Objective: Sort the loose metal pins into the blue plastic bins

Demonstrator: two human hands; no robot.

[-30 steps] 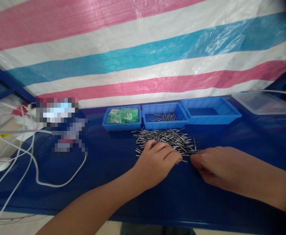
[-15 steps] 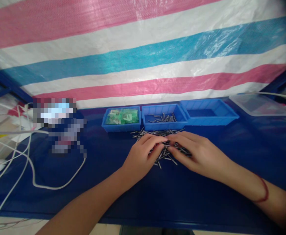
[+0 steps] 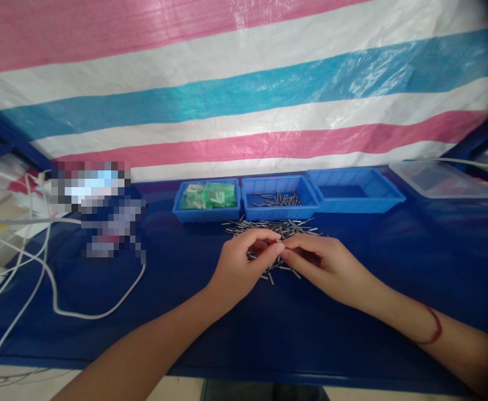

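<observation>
My left hand [image 3: 239,264] pinches a thin metal rod with thumb and forefinger; only a small shiny bit of the rod [image 3: 278,241] shows. My right hand [image 3: 331,264] is closed in a pinch at the same spot, its fingertips meeting those of my left. Most of what the fingers hold is hidden. Under and behind both hands lies a loose pile of thin metal rods [image 3: 271,273], dark and silver, pointing every way. Just behind the pile, a blue bin [image 3: 279,213] contains more such rods.
Left of that bin, another blue bin [image 3: 206,216] holds green packets [image 3: 214,195]. To the right stand a third blue bin [image 3: 361,206] and a clear plastic lid [image 3: 440,181]. White cables [image 3: 81,317] cross the blue table [image 3: 294,340] at left. A striped sheet [image 3: 244,100] hangs behind.
My fingertips have come together above the pile, closing the small gap between the hands. The right hand has shifted slightly left. The camera view has moved a little.
</observation>
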